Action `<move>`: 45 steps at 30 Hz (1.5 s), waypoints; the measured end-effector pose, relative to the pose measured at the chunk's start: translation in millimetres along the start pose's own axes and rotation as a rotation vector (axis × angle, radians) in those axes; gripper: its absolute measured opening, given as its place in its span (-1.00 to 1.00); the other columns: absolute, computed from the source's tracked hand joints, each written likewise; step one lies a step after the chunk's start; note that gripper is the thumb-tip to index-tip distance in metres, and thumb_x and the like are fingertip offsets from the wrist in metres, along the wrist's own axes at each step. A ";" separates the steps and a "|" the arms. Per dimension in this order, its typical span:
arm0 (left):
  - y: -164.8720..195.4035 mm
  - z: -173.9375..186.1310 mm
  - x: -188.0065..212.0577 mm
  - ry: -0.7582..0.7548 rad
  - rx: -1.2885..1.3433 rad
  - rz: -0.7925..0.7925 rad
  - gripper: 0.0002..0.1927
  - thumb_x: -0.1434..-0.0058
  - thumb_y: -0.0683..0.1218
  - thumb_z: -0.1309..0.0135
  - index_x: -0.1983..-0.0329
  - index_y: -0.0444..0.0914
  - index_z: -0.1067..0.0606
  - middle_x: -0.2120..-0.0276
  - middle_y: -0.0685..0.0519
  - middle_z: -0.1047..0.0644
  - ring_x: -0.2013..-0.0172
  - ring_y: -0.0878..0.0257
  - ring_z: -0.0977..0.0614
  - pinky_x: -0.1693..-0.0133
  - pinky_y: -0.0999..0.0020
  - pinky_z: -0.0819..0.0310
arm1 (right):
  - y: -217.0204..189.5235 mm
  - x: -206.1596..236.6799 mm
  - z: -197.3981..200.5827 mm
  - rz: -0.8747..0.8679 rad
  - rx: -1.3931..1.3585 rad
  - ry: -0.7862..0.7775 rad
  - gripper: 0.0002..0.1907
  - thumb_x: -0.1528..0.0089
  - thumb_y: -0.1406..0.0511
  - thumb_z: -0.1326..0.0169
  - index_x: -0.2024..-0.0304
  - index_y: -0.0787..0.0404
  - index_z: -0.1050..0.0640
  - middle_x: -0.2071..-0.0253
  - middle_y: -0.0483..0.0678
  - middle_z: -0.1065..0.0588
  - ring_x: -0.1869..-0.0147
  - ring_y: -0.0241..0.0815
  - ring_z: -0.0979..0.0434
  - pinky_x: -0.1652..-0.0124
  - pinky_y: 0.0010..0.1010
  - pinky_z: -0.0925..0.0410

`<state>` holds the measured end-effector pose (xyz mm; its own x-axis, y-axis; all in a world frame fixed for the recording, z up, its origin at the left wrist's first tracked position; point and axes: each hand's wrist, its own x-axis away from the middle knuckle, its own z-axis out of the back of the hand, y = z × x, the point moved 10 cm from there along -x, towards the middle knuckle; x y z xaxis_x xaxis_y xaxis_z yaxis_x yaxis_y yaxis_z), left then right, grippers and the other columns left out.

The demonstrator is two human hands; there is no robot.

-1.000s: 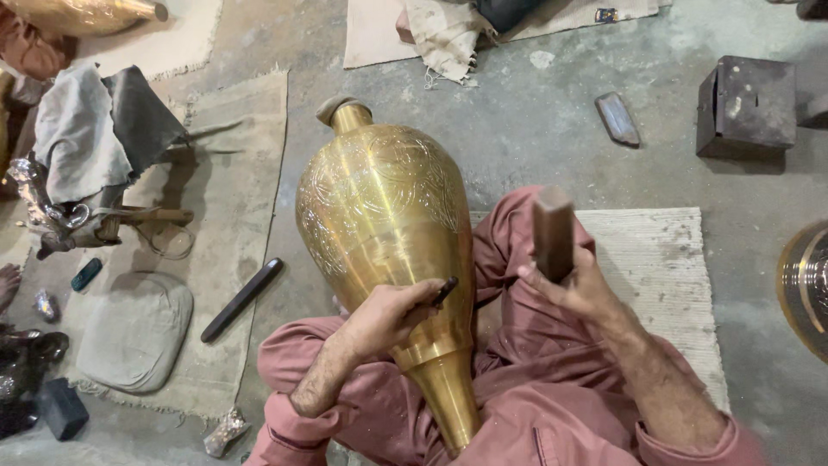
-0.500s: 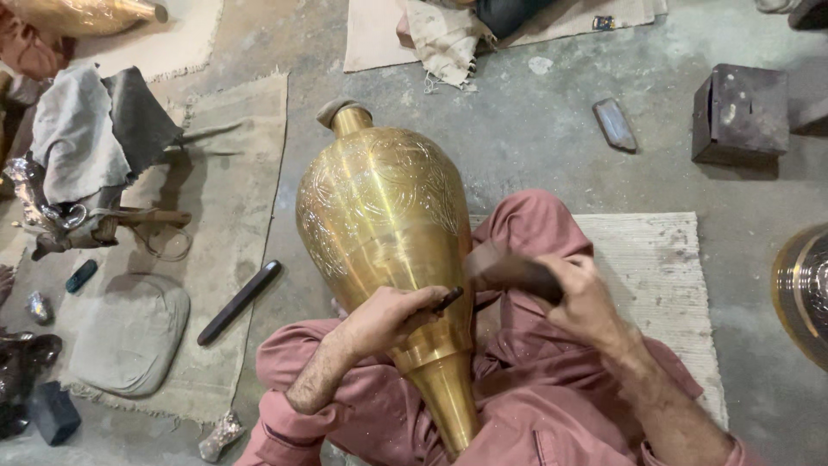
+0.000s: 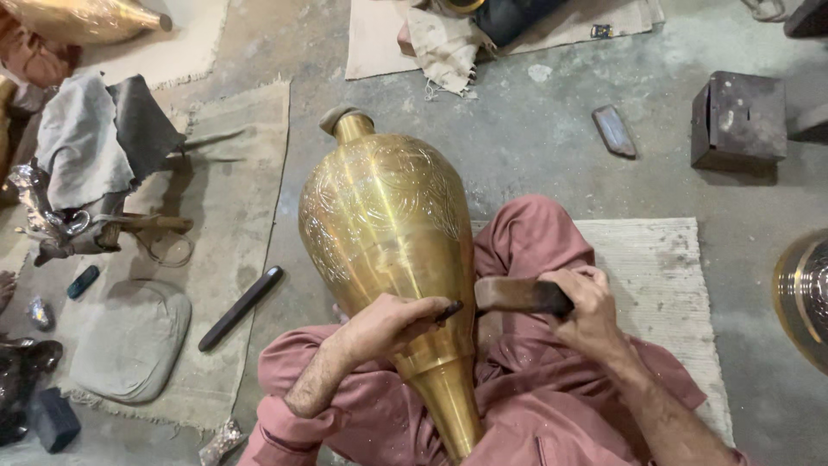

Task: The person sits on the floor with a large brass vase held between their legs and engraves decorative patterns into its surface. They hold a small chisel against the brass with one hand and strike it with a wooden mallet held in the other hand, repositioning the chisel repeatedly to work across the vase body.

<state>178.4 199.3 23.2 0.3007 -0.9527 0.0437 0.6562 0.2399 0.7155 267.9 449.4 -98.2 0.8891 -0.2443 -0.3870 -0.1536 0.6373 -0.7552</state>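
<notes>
Brass vase [image 3: 384,224] across the lap; left-hand fingers [image 3: 405,315] pinch a punch [image 3: 450,309], right-hand fingers [image 3: 586,298] grip a hammer [image 3: 517,295].

Soft, even light, sharp all round. Glare streaks down the brass vase [image 3: 384,224] (shadows faint); edges bend slightly.

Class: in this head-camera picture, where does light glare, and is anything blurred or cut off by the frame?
Head view: soft glare streaks the brass vase; left hand and right hand look sharp, the mallet slightly soft; a brass dish is cut off at the right edge.
</notes>
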 end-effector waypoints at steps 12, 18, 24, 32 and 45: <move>-2.3 -1.3 -2.4 -0.009 0.008 0.014 -0.60 -0.28 -0.19 -0.12 -0.20 -0.17 -0.45 0.25 -0.13 -0.65 0.26 -0.06 -0.72 0.23 0.15 -0.62 | -6.2 -9.9 -4.9 -0.082 -0.070 -0.129 -0.54 -0.14 0.28 -0.28 -0.10 0.20 -0.54 0.14 -0.04 -0.59 0.14 -0.15 -0.64 0.19 -0.31 -0.55; -4.1 -3.0 -3.5 -0.029 -0.012 0.009 -0.55 -0.27 -0.21 -0.11 -0.24 -0.14 -0.44 0.25 -0.10 -0.67 0.24 -0.03 -0.73 0.20 0.15 -0.63 | 0.0 -0.5 1.5 -0.273 -0.101 -0.051 -0.69 -0.14 0.27 -0.30 0.09 0.19 -0.59 0.26 -0.07 -0.63 0.23 -0.17 -0.70 0.19 -0.19 -0.52; -4.0 0.1 -5.8 -0.092 -0.039 -0.018 -0.49 -0.18 -0.24 -0.12 -0.23 -0.14 -0.45 0.26 -0.09 -0.67 0.23 -0.03 -0.73 0.20 0.14 -0.62 | -18.3 -0.5 11.0 -0.127 -0.140 0.073 -0.66 -0.13 0.24 -0.31 0.09 0.22 -0.56 0.36 -0.05 -0.57 0.37 -0.19 -0.59 0.35 -0.15 -0.44; 1.8 0.8 -0.4 -0.022 0.016 -0.119 -0.50 -0.21 -0.25 -0.10 -0.25 -0.18 -0.44 0.19 -0.12 -0.66 0.18 -0.06 -0.73 0.16 0.12 -0.63 | 3.3 2.9 -6.3 -0.205 -0.137 -0.043 -0.72 -0.19 0.32 -0.27 0.07 0.23 -0.58 0.30 -0.06 -0.59 0.28 -0.10 -0.62 0.28 -0.03 -0.48; -3.3 -6.8 -1.5 -0.097 -0.025 -0.095 -0.50 -0.22 -0.21 -0.15 -0.25 -0.14 -0.43 0.21 -0.11 -0.67 0.22 -0.05 -0.73 0.18 0.13 -0.64 | -11.6 1.7 1.5 -0.115 -0.083 0.033 -0.74 -0.15 0.28 -0.29 0.13 0.11 -0.56 0.37 -0.12 -0.58 0.31 -0.22 -0.60 0.24 -0.15 -0.45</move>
<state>180.5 201.2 16.1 0.1692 -0.9846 0.0448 0.6960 0.1515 0.7019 271.8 442.6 -89.3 0.8882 -0.3373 -0.3120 -0.0882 0.5412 -0.8362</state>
